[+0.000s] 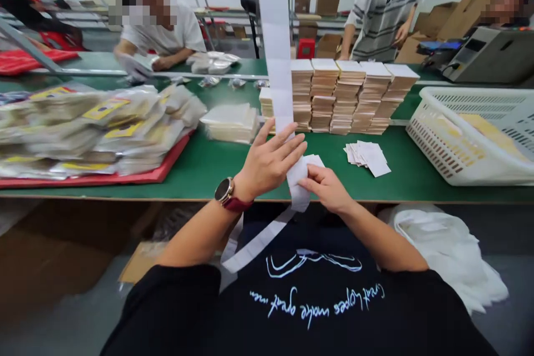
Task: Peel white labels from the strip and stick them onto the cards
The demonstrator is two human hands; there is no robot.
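A long white label strip (276, 39) comes down from the top of the view, passes under my hands and curls over the table's front edge toward my lap. My left hand (271, 158), with a watch on its wrist, lies across the strip, its fingers stretched out. Thumb and fingers of my right hand (327, 186) pinch the strip's right edge just below. A white paper piece (315, 160) shows behind my right fingers. Several stacks of white-topped cards (346, 97) stand beyond my hands. Loose white cards (373, 157) lie to the right.
Bagged packs (100, 128) are heaped on a red tray (167, 169) at left. A clear-wrapped stack (231, 122) sits beside them. A white basket (434, 139) and a grey machine (484, 55) stand at right. Several people are across the green table (334, 178).
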